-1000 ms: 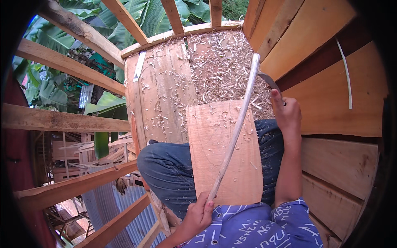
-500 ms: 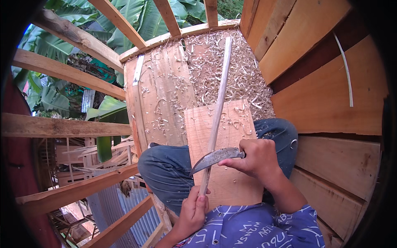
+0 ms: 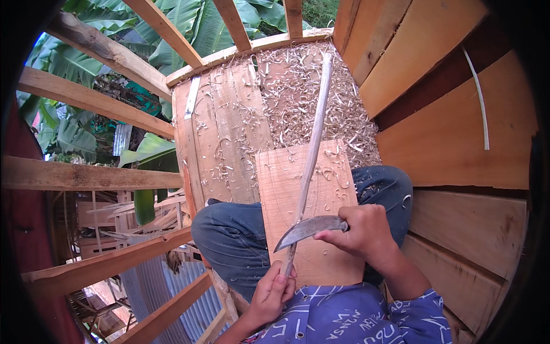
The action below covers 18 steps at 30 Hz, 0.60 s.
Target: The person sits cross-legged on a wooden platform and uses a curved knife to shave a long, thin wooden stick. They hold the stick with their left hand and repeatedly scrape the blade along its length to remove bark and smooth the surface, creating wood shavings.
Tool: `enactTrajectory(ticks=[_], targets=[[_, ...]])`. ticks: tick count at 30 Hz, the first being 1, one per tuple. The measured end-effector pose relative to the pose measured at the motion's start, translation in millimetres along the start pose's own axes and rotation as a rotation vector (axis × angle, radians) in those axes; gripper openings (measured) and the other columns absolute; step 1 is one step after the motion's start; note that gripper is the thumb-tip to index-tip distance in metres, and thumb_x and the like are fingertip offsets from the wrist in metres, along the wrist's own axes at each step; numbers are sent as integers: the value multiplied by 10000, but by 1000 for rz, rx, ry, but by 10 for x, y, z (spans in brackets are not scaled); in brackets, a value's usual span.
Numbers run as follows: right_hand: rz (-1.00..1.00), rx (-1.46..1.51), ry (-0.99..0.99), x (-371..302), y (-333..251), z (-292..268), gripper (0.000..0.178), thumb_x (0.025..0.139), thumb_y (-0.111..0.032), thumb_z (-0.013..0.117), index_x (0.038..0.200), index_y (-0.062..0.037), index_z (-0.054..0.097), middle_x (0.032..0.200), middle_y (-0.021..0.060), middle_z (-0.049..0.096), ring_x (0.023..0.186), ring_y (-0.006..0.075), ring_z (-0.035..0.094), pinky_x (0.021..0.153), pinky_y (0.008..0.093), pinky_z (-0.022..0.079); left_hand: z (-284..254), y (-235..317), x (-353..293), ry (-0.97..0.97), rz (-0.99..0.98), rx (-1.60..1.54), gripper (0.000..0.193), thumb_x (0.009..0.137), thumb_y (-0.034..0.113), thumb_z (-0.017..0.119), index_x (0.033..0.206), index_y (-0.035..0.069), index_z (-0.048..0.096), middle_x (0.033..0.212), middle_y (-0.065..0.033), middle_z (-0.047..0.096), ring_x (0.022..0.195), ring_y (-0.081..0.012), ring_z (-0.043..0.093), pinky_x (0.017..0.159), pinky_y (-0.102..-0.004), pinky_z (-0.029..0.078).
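My left hand (image 3: 275,293) is closed round the near end of a long, slightly bent wooden stick (image 3: 314,143), which slants away from me toward the far right. In my right hand (image 3: 366,229) is a knife (image 3: 306,230) with a broad curved blade; its handle is hidden in my fist. The blade lies across the stick, a little above my left hand. Beneath both is a rectangular wooden board (image 3: 275,172) resting over my lap, with a few shavings on it.
Curled wood shavings (image 3: 349,120) cover the plank floor (image 3: 229,137) ahead, thickest at the far right. A wooden plank wall (image 3: 458,223) stands close on my right. On my left are wooden rails (image 3: 91,174) with gaps, and banana leaves (image 3: 217,34) beyond.
The knife and my right hand have moved slightly nearer to me and to the right. The stick's far end has swung a little to the right, and my left hand has shifted slightly.
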State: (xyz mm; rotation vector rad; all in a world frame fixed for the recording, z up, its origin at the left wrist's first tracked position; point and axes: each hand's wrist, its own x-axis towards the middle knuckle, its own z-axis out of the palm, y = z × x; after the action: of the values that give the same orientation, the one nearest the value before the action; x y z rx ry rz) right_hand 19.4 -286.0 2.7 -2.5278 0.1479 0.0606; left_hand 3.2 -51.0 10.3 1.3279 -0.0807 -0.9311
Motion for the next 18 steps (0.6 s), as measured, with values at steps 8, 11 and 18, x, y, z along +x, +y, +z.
enactTrajectory(ticks=[8, 11, 18], targets=[[-47, -111, 180, 259, 190, 50, 738, 559, -758, 631, 458, -40, 493, 418, 106, 469, 398, 247, 535, 402, 347, 403, 47, -29, -76, -33, -77, -136, 274, 1005, 283, 285, 1013, 31, 391, 565, 14, 341, 488, -55, 291, 467, -200, 243], [-15, -96, 214, 362, 218, 35, 748, 549, -766, 629, 456, -40, 478, 414, 105, 459, 393, 252, 520, 410, 361, 401, 37, -24, -76, -30, -70, -220, 273, 1004, 289, 288, 1010, 34, 388, 563, 14, 333, 483, -58, 287, 462, -203, 244], [370, 239, 393, 496, 715, -8, 757, 714, -706, 560, 482, 7, 457, 421, 141, 421, 397, 296, 472, 419, 382, 355, 24, -78, -155, -128, -50, -216, 280, 1000, 313, 295, 1000, 47, 381, 544, 16, 312, 467, -64, 267, 446, -207, 245]])
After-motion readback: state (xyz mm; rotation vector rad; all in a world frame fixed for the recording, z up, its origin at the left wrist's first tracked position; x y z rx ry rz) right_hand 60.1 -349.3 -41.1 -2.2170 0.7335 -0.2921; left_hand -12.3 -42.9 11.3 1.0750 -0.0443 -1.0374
